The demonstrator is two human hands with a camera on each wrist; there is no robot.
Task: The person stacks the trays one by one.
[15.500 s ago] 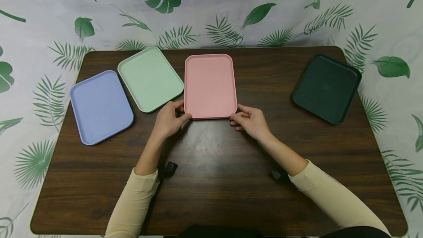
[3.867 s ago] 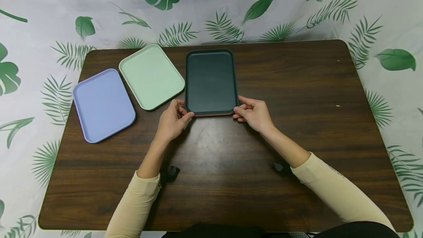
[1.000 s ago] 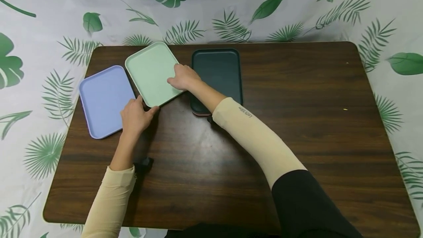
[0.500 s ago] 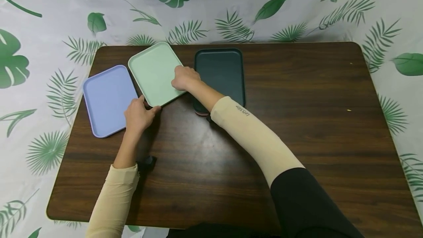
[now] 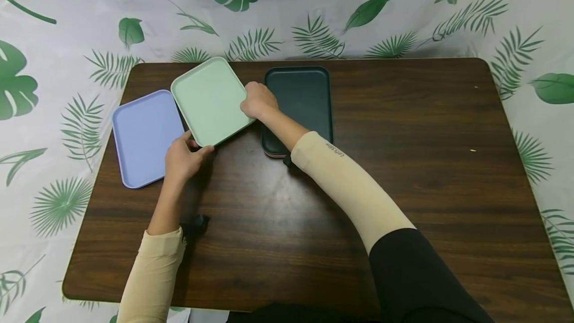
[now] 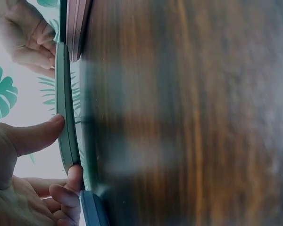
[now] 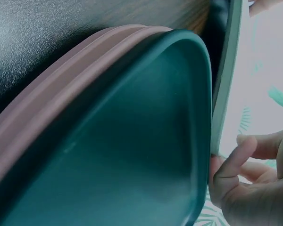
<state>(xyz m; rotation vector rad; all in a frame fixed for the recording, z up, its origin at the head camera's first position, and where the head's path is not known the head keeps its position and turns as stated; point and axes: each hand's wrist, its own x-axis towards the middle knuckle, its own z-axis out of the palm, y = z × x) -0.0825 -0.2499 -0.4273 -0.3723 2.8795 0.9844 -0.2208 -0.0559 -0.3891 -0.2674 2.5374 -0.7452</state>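
A light green rectangular tray (image 5: 213,101) is held between my two hands. At its near-left corner my left hand (image 5: 181,160) pinches it. The left wrist view has the thumb (image 6: 40,135) on the upper side of the tray (image 6: 66,103) and fingers beneath, with a gap between tray and table. My right hand (image 5: 261,101) grips the right edge; the right wrist view shows its curled fingers (image 7: 233,165) at the rim. Just right of it lies a dark green tray (image 5: 300,96), stacked on a pink tray (image 7: 70,70) mostly hidden underneath.
A blue tray (image 5: 145,138) lies at the left, close to the light green tray. All stand on a dark wooden table (image 5: 287,243). Behind rises a white leaf-print cloth (image 5: 341,9). My right forearm crosses over the dark green tray's near-left part.
Earlier, the dark green tray went from the far right onto the pink one. Both hands then moved left to the light green tray, which has just lifted and tilted slightly.
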